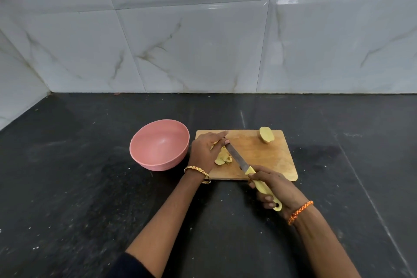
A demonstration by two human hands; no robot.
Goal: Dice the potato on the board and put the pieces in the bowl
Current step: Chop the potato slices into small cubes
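A wooden cutting board (pixel 266 156) lies on the dark counter. On its left part sit sliced potato pieces (pixel 222 158), partly hidden under my left hand (pixel 205 151), whose fingers press down on them. My right hand (pixel 274 189) grips the yellow handle of a knife (pixel 239 158); the blade slants up-left and its tip meets my left fingertips at the potato pieces. A potato half (pixel 266 135) rests cut side up near the board's far right corner. An empty pink bowl (pixel 144 142) stands just left of the board.
The black stone counter (pixel 90 187) stretches all around the board and bowl. A marble-patterned tiled wall (pixel 203 40) closes off the back and the left corner.
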